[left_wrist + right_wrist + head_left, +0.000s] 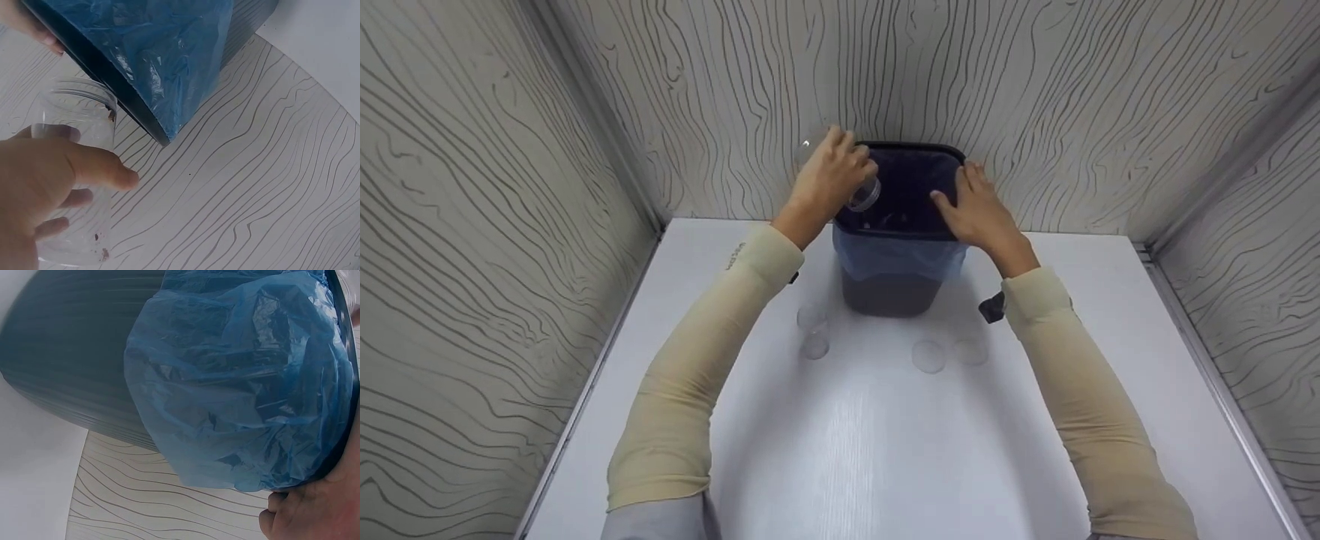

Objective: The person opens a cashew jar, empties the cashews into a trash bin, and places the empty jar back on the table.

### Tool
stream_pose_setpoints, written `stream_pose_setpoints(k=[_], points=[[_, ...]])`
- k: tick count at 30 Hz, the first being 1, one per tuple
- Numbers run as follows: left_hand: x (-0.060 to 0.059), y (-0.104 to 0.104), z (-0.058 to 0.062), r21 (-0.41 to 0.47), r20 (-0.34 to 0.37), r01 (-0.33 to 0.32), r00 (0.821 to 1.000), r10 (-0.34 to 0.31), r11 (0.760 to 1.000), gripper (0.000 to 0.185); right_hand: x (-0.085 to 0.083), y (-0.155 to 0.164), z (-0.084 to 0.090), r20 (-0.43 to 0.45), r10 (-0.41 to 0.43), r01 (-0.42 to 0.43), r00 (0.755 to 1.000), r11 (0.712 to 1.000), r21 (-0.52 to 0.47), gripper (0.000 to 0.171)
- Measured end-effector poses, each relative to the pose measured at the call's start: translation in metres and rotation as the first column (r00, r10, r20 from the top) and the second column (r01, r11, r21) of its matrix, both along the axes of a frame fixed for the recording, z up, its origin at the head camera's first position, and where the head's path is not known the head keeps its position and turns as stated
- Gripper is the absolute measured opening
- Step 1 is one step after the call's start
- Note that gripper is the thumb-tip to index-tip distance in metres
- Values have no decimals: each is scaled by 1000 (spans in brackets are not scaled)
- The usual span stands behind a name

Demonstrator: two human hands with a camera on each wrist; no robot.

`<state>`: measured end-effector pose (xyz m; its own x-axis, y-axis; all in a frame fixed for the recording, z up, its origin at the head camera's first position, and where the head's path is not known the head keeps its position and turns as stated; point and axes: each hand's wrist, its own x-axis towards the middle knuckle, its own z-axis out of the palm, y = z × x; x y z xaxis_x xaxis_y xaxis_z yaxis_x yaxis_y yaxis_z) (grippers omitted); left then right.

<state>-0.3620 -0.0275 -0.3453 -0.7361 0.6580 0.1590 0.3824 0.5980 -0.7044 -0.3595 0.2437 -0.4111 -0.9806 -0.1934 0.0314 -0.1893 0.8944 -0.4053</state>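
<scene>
A small dark mark is showing on the left sleeve [733,257] near the cuff (apparently a printed word, too small to make out). No legible text, label, brand or number is appearing anywhere else in the three views.

Hidden and cut-off parts

The left hand [829,180] covers most of the jar [864,195]; only its mouth shows over the bin [894,296]. The bin's contents are too dark to tell. In the right wrist view, the right hand [315,514] is cut off by the near-right corner.
</scene>
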Motion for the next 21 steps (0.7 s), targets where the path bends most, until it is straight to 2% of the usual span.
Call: stream_pose_setpoints(k=[7,13,21], points=[[0,-1,-1,13,-4,1,1000,-1,1000,36,2,-1,1,22,-6,6,1000,1000,-14,85],[0,-2,-1,28,-12,-7,1000,7,1000,32,1,-1,0,3,-3,3,1000,1000,-4,84],[-2,-4,-1,70,15,-12,1000,11,998,28,0,-1,0,-8,-3,3,1000,1000,0,84]])
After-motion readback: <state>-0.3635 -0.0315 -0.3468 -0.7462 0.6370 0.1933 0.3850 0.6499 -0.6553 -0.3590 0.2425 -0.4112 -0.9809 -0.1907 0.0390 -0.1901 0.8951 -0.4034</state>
